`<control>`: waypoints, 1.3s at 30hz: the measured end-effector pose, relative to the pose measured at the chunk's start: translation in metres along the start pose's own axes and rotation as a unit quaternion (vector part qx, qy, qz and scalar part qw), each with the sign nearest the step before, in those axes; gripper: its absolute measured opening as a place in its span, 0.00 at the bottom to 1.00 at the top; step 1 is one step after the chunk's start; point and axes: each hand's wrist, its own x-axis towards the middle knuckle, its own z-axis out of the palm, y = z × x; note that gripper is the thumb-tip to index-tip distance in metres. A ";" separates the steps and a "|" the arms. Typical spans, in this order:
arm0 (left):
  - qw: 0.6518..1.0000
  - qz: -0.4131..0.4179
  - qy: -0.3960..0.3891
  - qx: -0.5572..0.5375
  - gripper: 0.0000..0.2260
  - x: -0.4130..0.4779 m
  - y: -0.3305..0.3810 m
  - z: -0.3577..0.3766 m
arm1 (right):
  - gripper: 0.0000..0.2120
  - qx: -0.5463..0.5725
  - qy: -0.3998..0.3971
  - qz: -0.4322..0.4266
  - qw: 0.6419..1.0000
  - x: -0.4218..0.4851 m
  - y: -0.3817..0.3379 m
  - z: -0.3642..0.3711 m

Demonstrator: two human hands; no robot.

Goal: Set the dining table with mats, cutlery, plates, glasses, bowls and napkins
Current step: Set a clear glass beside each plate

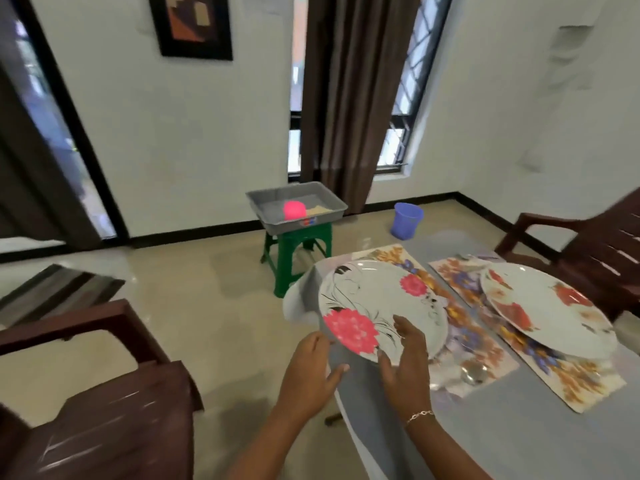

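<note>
A white plate with pink flowers (374, 303) lies on a floral mat (474, 344) at the table's near left corner. My right hand (405, 362) touches its near rim with spread, relaxed fingers. My left hand (311, 368) hovers just off the plate's left edge, fingers loose, holding nothing. A second plate with red flowers (550, 310) rests on another floral mat (575, 379) to the right. A clear glass (476, 374) stands on the first mat beside the pink plate, blurred.
The table (502, 434) has a grey cloth. Dark brown chairs stand at the left (97, 393) and the far right (588, 251). A green stool (298, 251) carries a grey tray (298, 202) with a pink cup (294, 210). A blue bucket (407, 220) sits on the floor.
</note>
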 end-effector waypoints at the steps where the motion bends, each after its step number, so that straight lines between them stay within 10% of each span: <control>1: 1.000 -0.014 0.000 0.004 0.30 0.010 -0.012 -0.005 | 0.27 0.007 -0.008 0.008 1.000 0.013 -0.002 0.016; 15: 0.981 -0.026 -0.087 0.170 0.24 0.242 -0.160 -0.070 | 0.27 0.055 -0.071 0.094 0.991 0.213 0.006 0.205; 39: 0.983 -0.011 -0.174 0.066 0.22 0.620 -0.405 -0.147 | 0.25 0.019 -0.056 0.270 0.961 0.484 0.038 0.475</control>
